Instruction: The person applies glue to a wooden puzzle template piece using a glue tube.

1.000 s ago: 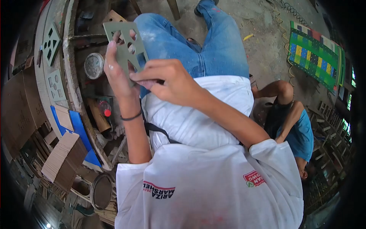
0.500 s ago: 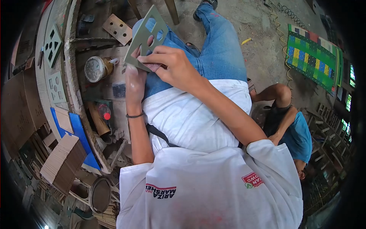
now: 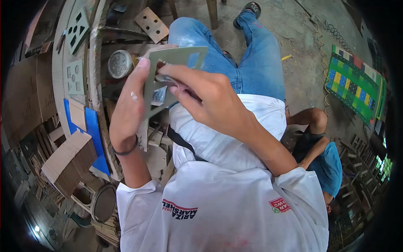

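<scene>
A thin grey-green board (image 3: 178,55) with cut-out shapes is held tilted above my lap. My left hand (image 3: 129,101) grips its left edge, thumb on the near side; white dust marks the skin. My right hand (image 3: 210,90) pinches a small folded piece of sandpaper (image 3: 179,84), with the fingertips at one of the board's openings. Part of the board lies behind the right hand, and the left fingers are mostly hidden behind the board.
On the bench at left lie two similar cut-out boards (image 3: 77,31) (image 3: 75,78) and a blue panel (image 3: 95,138). A paint-crusted can (image 3: 120,64) and a wooden board with holes (image 3: 151,25) are nearby. Another person (image 3: 321,157) crouches at right, below a green patterned panel (image 3: 354,84).
The board has come closer to me and turned, its face now angled differently. Both hands moved with it, the left rising into fuller view; the right fingers are now at an opening.
</scene>
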Tool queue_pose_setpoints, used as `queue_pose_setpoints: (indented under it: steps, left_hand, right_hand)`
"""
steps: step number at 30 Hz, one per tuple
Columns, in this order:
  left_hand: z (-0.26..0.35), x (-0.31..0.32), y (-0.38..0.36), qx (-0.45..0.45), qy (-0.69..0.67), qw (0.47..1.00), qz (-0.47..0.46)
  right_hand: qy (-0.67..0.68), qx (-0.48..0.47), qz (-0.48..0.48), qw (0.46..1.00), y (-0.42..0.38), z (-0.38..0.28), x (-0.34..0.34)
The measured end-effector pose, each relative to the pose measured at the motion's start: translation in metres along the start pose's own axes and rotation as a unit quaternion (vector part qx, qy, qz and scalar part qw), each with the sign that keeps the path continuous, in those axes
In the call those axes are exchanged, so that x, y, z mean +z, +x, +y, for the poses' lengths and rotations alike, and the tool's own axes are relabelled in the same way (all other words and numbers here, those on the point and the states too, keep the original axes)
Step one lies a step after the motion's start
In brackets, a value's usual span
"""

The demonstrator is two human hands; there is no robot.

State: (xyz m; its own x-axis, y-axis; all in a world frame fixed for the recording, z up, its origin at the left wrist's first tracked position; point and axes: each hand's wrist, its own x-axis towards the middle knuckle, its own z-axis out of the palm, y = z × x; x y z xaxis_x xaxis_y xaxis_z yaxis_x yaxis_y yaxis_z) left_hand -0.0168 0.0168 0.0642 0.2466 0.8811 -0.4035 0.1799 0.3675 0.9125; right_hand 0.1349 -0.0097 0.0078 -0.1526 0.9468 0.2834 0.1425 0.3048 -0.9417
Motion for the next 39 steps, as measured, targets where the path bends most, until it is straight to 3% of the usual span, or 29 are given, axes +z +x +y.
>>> queue_pose_setpoints:
  steps: [3,5,7,12,16,21,23,27,29,33,36,39]
  left_hand:
    - [-0.013,-0.016,0.004,-0.071,-0.046,0.996,-0.011]
    - [-0.014,-0.007,0.007,-0.108,-0.051,0.992,0.028]
    - [-0.025,-0.002,0.015,-0.054,-0.027,0.996,0.072]
    - [-0.020,0.001,0.022,-0.083,-0.007,0.996,0.044]
    - [-0.024,0.003,0.022,-0.084,0.014,0.994,0.072]
    - [-0.027,0.002,0.024,-0.086,0.027,0.994,0.065]
    - [-0.036,0.001,0.027,-0.052,0.088,0.988,0.115]
    - [-0.031,0.001,0.026,-0.063,0.036,0.994,0.077]
    - [-0.028,0.010,0.023,-0.025,0.116,0.988,0.094]
    - [-0.029,0.012,0.026,0.009,0.138,0.982,0.126]
    - [-0.027,0.014,0.024,-0.065,0.065,0.989,0.113]
    - [-0.036,0.010,0.025,0.007,0.109,0.987,0.114]
  right_hand:
    - [0.016,-0.028,0.017,0.999,-0.003,0.016,0.010]
    - [0.010,-0.027,0.000,1.000,-0.004,0.018,0.010]
    - [0.002,-0.027,-0.019,0.999,-0.005,0.017,0.009]
    - [-0.010,-0.036,0.044,0.998,-0.005,0.017,0.010]
    - [-0.039,-0.012,0.014,0.999,-0.005,0.023,0.007]
    - [-0.033,-0.058,0.025,0.997,-0.006,0.032,0.012]
    - [-0.039,-0.052,0.024,0.998,-0.005,0.033,0.014]
    - [-0.022,-0.040,0.024,0.999,-0.005,0.026,0.011]
    - [-0.024,-0.028,0.019,0.999,-0.006,0.035,0.007]
    - [-0.024,-0.050,0.037,0.998,-0.004,0.035,0.007]
    - [0.006,-0.025,0.016,1.000,-0.005,0.029,0.007]
    - [-0.035,-0.025,0.039,0.998,0.000,0.040,0.006]
